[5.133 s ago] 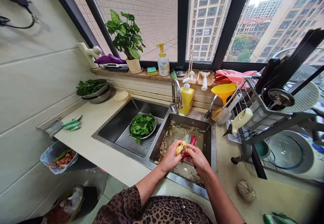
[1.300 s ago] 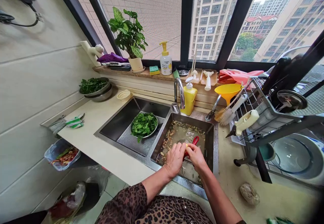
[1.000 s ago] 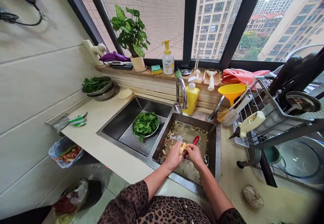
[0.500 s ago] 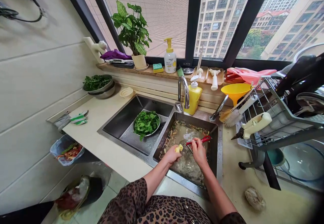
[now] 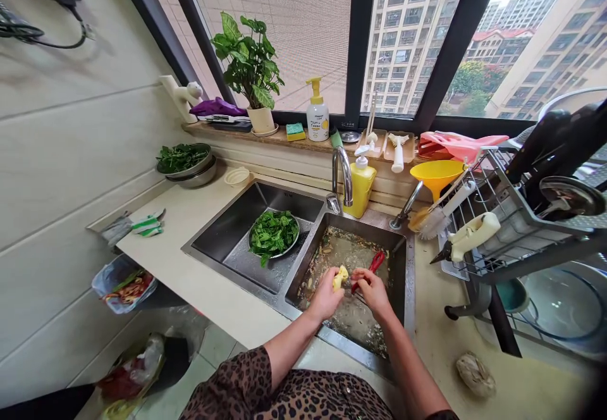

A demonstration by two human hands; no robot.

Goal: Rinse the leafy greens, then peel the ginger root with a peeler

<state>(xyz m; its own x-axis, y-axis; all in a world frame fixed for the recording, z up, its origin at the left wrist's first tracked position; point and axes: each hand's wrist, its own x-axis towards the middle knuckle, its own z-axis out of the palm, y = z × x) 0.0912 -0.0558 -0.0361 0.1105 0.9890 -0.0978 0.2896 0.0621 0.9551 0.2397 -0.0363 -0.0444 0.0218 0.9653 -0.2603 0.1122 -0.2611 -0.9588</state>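
Note:
Over the right sink basin (image 5: 408, 293), my left hand (image 5: 326, 296) is closed around a pale yellow, knobbly piece of ginger (image 5: 339, 277). My right hand (image 5: 374, 292) grips a red-handled peeler (image 5: 376, 262) just to the right of the ginger. The peeler's handle points up and away, and its blade end is partly hidden by my fingers. Cloudy water with floating scraps of peel lies in the basin below both hands. In the left basin (image 5: 222, 233), a bowl heaped with green leaves (image 5: 274, 235) rests on the bottom.
The faucet (image 5: 342, 173) and a yellow soap dispenser (image 5: 360, 186) stand behind the basins. A dish rack (image 5: 512, 243) fills the right side, near a brownish lump (image 5: 475, 374) on the counter. Stacked bowls (image 5: 194, 173) with greens sit at the left back, above a scrap bin (image 5: 124, 284).
My hands have come closer together. The ginger is tilted more upright, and the peeler's handle has swung to point further away from me.

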